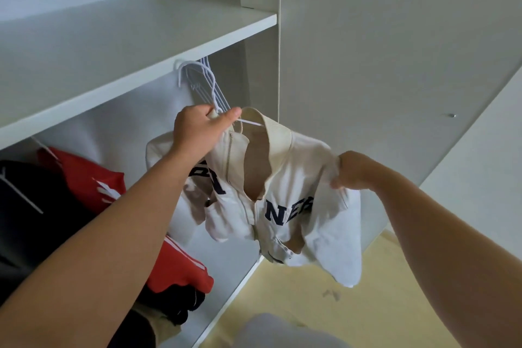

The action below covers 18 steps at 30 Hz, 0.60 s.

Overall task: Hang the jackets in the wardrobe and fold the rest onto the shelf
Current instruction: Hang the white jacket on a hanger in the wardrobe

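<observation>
Our left hand [197, 130] grips a white plastic hanger [215, 102] carrying a cream zip-up jacket with navy letters [282, 186]; our right hand [356, 171] pinches its shoulder fabric.

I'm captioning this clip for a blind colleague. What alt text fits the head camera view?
A person holds a cream zip jacket on a white hanger before an open white wardrobe: left hand gripping the hanger, right hand pinching a shoulder. A red garment and a black garment hang at left.
</observation>
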{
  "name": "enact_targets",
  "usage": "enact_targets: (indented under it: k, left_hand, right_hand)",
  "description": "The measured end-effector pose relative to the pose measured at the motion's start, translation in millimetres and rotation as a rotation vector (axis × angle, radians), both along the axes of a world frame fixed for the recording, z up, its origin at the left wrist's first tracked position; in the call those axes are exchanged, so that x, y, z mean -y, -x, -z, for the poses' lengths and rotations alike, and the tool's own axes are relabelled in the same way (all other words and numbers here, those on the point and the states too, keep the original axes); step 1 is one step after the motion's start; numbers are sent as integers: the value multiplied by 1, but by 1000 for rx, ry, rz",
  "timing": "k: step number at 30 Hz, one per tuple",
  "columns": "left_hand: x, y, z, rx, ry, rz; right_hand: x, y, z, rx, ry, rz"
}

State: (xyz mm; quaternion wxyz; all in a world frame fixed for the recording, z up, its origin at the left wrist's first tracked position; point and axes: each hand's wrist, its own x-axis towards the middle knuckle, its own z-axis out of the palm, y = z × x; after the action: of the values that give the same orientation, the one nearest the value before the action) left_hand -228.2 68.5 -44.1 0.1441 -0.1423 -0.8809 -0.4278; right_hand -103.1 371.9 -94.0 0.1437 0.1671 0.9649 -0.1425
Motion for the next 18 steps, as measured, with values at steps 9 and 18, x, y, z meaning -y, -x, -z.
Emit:
enact_targets:
  k: [9, 18]
  left_hand:
    - [-1, -9, -11, -28, -6, -17]
    - [-29, -23, -2, -19, 36, 55]
  right_hand:
    - [13, 4, -21, -268, -55, -20]
    - [70, 9, -35, -645, 245, -281]
